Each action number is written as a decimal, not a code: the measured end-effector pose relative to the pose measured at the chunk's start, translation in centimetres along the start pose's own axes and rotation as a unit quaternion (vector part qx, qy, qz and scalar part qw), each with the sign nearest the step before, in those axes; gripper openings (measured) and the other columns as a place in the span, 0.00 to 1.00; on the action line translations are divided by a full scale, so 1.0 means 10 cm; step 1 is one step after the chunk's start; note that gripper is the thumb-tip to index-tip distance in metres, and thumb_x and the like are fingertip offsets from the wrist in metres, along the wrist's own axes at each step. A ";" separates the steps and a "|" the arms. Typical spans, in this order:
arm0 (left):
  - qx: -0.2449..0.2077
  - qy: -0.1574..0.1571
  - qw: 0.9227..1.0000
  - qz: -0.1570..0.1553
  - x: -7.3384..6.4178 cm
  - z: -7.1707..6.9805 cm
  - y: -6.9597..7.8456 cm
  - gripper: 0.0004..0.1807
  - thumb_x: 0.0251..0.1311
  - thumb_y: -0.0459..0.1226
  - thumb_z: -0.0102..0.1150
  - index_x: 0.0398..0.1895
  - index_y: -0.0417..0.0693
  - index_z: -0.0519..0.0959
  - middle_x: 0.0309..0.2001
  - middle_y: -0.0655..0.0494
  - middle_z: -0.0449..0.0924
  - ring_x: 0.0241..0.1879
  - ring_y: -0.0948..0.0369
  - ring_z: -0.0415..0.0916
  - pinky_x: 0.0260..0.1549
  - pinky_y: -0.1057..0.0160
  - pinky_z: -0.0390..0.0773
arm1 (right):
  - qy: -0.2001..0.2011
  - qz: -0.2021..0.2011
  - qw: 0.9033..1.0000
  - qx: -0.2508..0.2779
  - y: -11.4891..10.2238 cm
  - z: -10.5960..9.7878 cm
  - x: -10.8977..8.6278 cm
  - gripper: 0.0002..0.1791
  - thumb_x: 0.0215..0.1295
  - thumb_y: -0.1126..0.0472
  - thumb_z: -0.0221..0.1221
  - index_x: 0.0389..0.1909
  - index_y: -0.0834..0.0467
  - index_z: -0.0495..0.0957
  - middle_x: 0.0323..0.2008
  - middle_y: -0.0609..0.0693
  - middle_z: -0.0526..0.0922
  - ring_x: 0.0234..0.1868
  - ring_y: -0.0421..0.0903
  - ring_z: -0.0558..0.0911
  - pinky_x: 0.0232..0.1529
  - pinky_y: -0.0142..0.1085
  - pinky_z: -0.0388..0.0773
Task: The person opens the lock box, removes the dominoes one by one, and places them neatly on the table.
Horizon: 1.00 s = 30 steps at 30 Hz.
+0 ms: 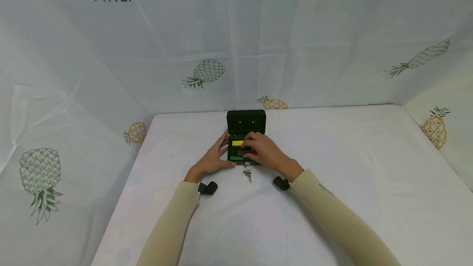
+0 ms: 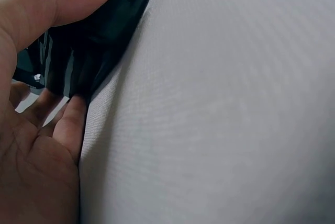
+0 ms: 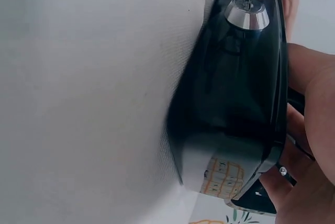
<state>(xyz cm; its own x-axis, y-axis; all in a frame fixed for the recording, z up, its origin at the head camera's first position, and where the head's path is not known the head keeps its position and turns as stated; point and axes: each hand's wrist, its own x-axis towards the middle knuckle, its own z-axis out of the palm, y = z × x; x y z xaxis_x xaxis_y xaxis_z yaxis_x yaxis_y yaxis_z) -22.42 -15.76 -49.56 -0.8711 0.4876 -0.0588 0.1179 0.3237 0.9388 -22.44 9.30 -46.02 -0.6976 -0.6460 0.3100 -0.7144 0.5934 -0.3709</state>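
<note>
A small black lockbox [image 1: 245,123] stands on the white-covered table with its lid raised. A key sits in the silver lock [image 3: 248,14] on its front, and another key [image 1: 248,173] hangs below. My left hand [image 1: 211,159] steadies the box, fingers stretched along its left side and thumb at the front corner. My right hand [image 1: 267,151] reaches inside from the right, thumb and fingertips pinching a small brown piece [image 1: 242,152]. Around it lie a yellow block [image 1: 237,143], a green piece [image 1: 236,158] and something red [image 1: 253,150], partly hidden by the right hand.
A white cloth printed with pineapples [image 1: 209,70] hangs behind the table [image 1: 340,155]. Each sleeve carries a small black wrist camera, one near the left cuff [image 1: 208,188] and one near the right cuff [image 1: 281,183].
</note>
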 end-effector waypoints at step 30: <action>-0.010 -0.002 1.000 -0.003 0.00 0.01 0.00 0.68 0.59 0.28 0.76 0.88 0.57 0.34 0.84 0.44 0.47 0.84 0.49 0.47 0.82 0.53 0.59 | -0.116 -0.017 0.993 -0.006 0.02 0.03 0.29 0.13 0.63 0.58 0.76 0.46 0.55 0.91 0.55 0.54 0.82 0.57 0.53 0.81 0.61 0.49 0.84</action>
<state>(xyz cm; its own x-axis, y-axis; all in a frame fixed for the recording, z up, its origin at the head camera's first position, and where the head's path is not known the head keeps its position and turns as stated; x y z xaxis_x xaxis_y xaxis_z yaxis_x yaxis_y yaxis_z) -22.37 -15.72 -49.58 -0.8702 0.4882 -0.0665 0.1024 0.3111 0.9448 -24.58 7.34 -45.47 -0.6426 -0.7582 0.1109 -0.7387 0.5745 -0.3526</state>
